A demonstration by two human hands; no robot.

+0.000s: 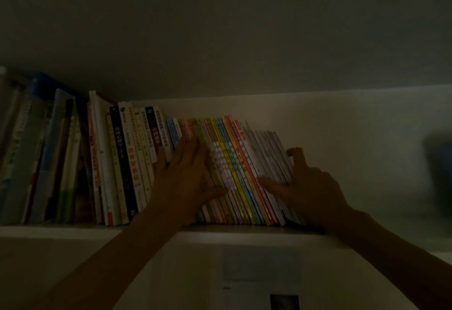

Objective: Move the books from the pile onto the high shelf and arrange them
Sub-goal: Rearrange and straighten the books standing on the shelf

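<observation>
A long row of books (227,170) already stands along the high shelf (244,232), leaning left. The left hand (188,177) presses flat, fingers straight, on the thin coloured spines; the right hand (305,182) grips the row's right end, thumb across the spines. Straightening looks left; the pile is out of view.

Both forearms are bare to the frame edge; no sleeves. Left hand (188,177) and right hand (308,187) are ungloved.

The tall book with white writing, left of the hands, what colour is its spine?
Black spine, seen in the head view.
</observation>
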